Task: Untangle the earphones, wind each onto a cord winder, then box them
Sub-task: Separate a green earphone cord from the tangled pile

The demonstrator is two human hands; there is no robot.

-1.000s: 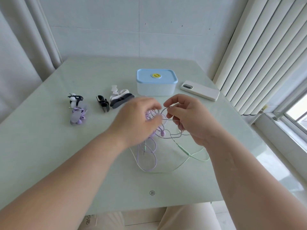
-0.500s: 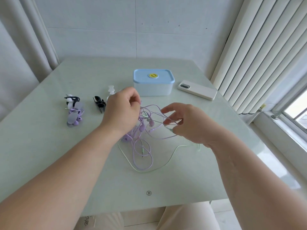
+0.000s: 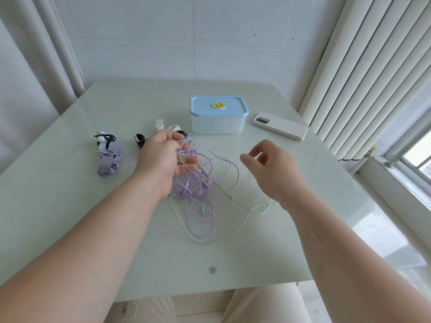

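Note:
A tangle of purple and pale green earphone cords point(image 3: 205, 183) lies mid-table, its upper loops lifted. My left hand point(image 3: 163, 159) grips those upper loops between thumb and fingers. My right hand point(image 3: 270, 166) hovers to the right of the tangle, fingers loosely curled, holding nothing. A green cord trails under my right wrist. The closed box with a blue lid point(image 3: 218, 115) stands behind the tangle. Cord winders lie at the left: a black and white one point(image 3: 103, 139), a purple wound set point(image 3: 108, 163), a black one point(image 3: 140, 139) and a white one point(image 3: 161, 124).
A white phone point(image 3: 279, 125) lies right of the box near the table's right edge. The pale green table point(image 3: 70, 206) meets curtains at left and vertical blinds at right. A window sill is at the far right.
My right hand has let go of the cords and drawn away to the right. My left hand has pulled the upper loops leftward and keeps holding them.

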